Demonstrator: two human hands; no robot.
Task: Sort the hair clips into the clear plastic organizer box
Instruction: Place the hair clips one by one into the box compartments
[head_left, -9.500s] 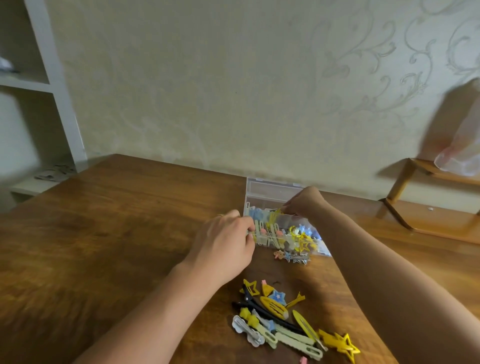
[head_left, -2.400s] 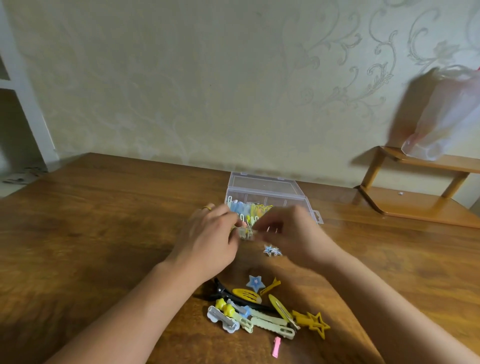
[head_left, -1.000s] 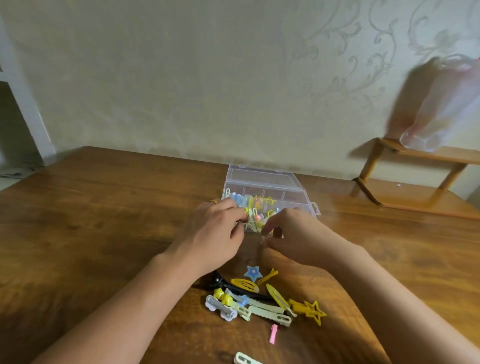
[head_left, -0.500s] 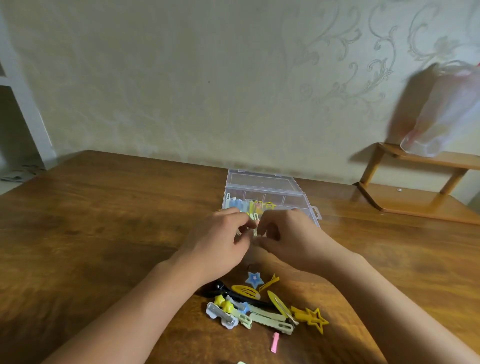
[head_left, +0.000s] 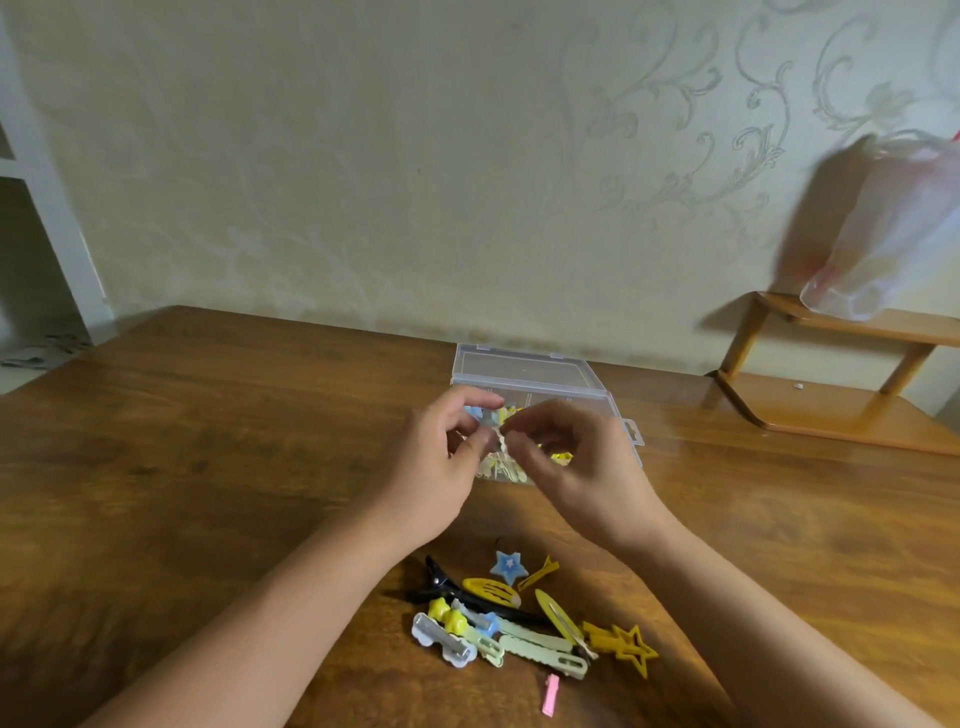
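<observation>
The clear plastic organizer box (head_left: 530, 371) stands open on the wooden table (head_left: 208, 467), with coloured hair clips inside. Just in front of it, my left hand (head_left: 436, 467) and my right hand (head_left: 576, 467) meet and pinch a small pale wavy hair clip (head_left: 502, 440) between their fingertips, above the box's near edge. Nearer to me lies a loose pile of clips: a blue star clip (head_left: 508, 566), a yellow oval clip (head_left: 491, 592), a long black clip (head_left: 441, 582), a pale green clip (head_left: 540, 649), a yellow star clip (head_left: 631, 647) and a small pink clip (head_left: 550, 693).
A small wooden two-tier shelf (head_left: 841, 410) stands on the table at the right, with a thin plastic bag (head_left: 893, 234) hanging over it. The patterned wall (head_left: 415, 156) is right behind the table. A white shelving unit (head_left: 41, 208) stands at the far left.
Both hands have lifted a little and drawn together over the box's near edge, now pinching one small pale clip between them. The pile of loose clips has not moved.
</observation>
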